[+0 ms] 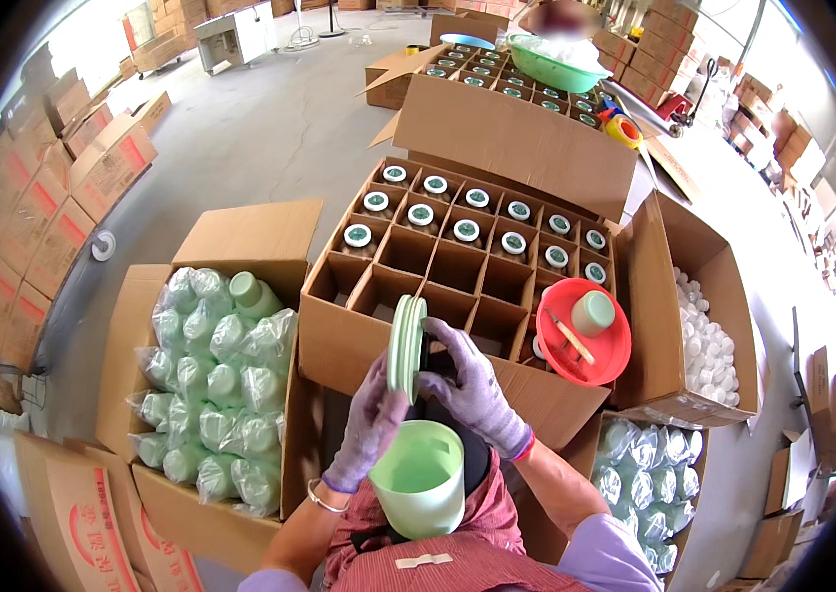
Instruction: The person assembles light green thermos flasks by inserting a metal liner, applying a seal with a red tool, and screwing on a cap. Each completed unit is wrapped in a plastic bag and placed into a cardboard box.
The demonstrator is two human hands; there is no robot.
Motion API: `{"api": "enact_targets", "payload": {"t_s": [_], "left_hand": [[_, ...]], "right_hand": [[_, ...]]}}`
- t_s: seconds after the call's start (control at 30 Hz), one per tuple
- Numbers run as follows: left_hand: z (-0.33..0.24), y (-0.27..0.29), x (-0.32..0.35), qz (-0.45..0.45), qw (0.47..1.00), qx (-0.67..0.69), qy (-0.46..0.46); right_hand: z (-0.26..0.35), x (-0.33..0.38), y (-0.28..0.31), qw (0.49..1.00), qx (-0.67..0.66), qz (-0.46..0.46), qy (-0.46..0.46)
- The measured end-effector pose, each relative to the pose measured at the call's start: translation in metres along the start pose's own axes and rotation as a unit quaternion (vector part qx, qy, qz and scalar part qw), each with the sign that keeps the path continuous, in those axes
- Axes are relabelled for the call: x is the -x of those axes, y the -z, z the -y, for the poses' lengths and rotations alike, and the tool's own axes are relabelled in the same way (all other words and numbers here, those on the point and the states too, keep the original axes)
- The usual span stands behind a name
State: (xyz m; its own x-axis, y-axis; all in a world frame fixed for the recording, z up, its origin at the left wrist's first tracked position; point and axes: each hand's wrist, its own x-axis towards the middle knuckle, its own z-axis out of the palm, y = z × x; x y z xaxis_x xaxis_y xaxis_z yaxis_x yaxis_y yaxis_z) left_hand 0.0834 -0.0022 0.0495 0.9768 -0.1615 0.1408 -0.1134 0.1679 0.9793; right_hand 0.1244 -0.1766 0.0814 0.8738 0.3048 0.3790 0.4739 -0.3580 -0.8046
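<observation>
Left grip point(372, 420) closed on a ribbed green disc point(402, 350); right grip point(477, 393), partly hidden, seems to hold it too.

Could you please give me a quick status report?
Left hand holds green ribbed disc, right hand at its other side. Open green tub below. Red bowl on box, near right corner.

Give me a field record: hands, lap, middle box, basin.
Left hand: lavender-gloved, holding ribbed round pale green plastic piece
Right hand: lavender-gloved, at that piece's right
Lap: open pale green cylindrical plastic container
Middle box: divided brown cardboard, white-rimmed green tops in many cells
Basin: round red plastic, at box's near right corner, holding pale green cup
</observation>
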Motion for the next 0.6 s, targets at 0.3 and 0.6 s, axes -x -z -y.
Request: {"api": "enact_targets", "payload": {"t_s": [0.3, 0.6], "left_hand": [[0.027, -0.001, -0.035, 0.004, 0.949, -0.271, -0.159], [0.038, -0.003, -0.056, 0.0, 0.997, -0.075, 0.015]], "right_hand": [[-0.107, -0.057, 0.045, 0.944, 0.284, -0.009, -0.167], [-0.19, -0.221, -0.062, 0.934, 0.329, 0.096, 0.106]]}}
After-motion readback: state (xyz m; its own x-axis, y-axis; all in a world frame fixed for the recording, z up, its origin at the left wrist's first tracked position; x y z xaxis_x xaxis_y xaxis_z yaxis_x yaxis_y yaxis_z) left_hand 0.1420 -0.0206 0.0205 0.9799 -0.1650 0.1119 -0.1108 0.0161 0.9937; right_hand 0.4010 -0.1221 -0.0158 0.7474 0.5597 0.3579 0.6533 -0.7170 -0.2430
